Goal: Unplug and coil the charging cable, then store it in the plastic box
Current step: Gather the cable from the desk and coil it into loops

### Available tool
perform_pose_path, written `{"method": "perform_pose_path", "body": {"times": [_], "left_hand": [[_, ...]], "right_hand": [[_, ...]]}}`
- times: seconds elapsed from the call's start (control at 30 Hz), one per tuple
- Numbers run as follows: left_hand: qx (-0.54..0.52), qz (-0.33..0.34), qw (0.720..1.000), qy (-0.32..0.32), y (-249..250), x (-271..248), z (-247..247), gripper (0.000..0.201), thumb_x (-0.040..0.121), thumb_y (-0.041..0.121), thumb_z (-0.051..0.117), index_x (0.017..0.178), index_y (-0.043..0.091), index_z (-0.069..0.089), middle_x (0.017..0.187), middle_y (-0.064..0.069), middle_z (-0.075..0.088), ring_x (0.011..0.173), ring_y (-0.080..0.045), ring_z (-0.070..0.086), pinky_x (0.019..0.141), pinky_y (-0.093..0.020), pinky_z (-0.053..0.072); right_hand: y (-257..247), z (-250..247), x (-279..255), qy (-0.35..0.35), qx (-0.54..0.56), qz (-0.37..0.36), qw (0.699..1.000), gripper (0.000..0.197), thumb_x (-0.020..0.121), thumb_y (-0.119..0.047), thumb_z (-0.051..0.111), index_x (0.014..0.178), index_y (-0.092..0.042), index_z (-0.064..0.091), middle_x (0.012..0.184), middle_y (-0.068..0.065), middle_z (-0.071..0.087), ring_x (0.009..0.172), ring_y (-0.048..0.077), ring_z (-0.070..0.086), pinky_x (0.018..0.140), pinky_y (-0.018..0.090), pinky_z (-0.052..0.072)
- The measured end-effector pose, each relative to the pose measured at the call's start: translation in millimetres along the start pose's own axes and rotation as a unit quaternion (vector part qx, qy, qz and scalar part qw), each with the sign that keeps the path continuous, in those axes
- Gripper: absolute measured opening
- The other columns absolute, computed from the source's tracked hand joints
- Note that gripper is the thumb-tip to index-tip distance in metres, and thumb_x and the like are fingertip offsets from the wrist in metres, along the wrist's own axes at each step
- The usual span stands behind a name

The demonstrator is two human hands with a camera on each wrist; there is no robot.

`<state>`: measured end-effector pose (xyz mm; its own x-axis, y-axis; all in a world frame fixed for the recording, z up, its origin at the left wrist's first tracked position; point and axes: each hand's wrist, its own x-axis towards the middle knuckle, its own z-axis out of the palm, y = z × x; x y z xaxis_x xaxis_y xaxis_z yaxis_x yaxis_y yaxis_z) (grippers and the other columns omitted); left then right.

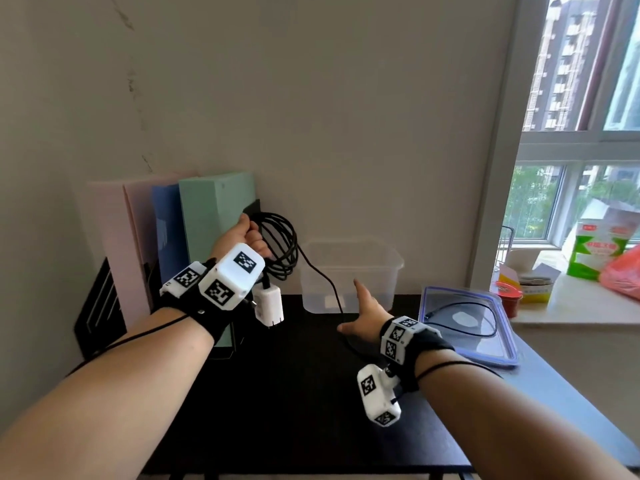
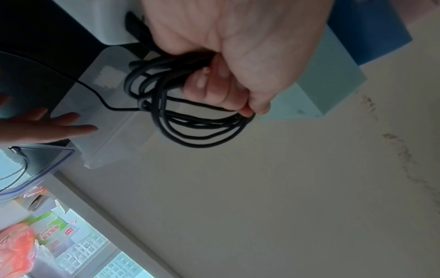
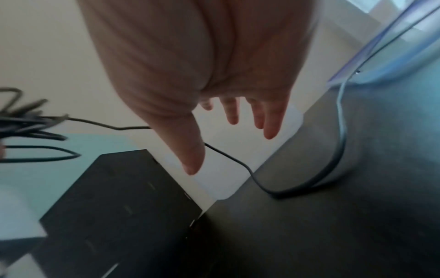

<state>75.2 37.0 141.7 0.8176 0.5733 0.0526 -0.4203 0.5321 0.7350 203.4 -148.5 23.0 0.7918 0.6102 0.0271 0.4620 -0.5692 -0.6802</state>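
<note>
My left hand is raised above the table's left side and grips several black loops of the charging cable. The white charger plug hangs below that wrist. A loose strand runs from the coil down past the clear plastic box to the table and on over the blue-rimmed lid, where its end lies. My right hand hovers with fingers spread just in front of the box, next to the strand, holding nothing.
Pastel folders and a black stand line the back left against the wall. On the windowsill to the right sit a green and white carton, a red bag and small jars. The black table ends near the lid.
</note>
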Motion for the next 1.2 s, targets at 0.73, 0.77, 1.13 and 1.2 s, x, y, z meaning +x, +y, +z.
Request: {"method": "perform_pose_path", "body": {"times": [0.73,0.77,1.13,1.2], "left_hand": [[0.141,0.051,0.988,0.042,1,-5,-9,0.038,0.096,0.043,0.039,0.068,0.018,0.041,0.028,0.008,0.032,0.022,-0.003,0.027,0.032,-0.012,0.027],[0.149,0.047,0.987,0.045,-4,-4,-11,0.037,0.096,0.044,0.039,0.069,0.018,0.042,0.028,0.009,0.033,0.023,-0.003,0.028,0.033,-0.012,0.028],[0.097,-0.023,0.991,0.084,-16,4,-26,0.035,0.094,0.022,0.037,0.060,0.020,0.030,0.030,0.008,0.024,0.022,-0.007,0.022,0.034,-0.009,0.020],[0.089,-0.023,0.993,0.074,-17,4,-26,0.036,0.097,0.025,0.036,0.061,0.019,0.034,0.029,0.008,0.027,0.022,-0.006,0.024,0.034,-0.009,0.023]], "right_hand": [[18,-50,-8,0.151,0.286,0.031,0.946,0.022,0.089,-0.007,0.052,0.068,-0.009,0.056,0.056,0.015,0.046,0.041,0.023,0.044,0.046,0.030,0.043],[11,-55,-11,0.167,0.322,0.023,0.932,0.022,0.089,-0.003,0.048,0.070,-0.010,0.056,0.057,0.014,0.044,0.039,0.022,0.043,0.044,0.029,0.042],[-3,-86,-32,0.109,-0.423,-0.025,0.899,0.041,0.093,-0.050,0.039,0.106,-0.024,0.068,0.113,0.002,0.064,0.105,0.025,0.061,0.082,0.031,0.046],[-7,-77,-34,0.057,-0.493,-0.036,0.867,0.038,0.091,-0.047,0.044,0.106,-0.022,0.068,0.115,0.001,0.066,0.108,0.024,0.061,0.085,0.032,0.048]]}}
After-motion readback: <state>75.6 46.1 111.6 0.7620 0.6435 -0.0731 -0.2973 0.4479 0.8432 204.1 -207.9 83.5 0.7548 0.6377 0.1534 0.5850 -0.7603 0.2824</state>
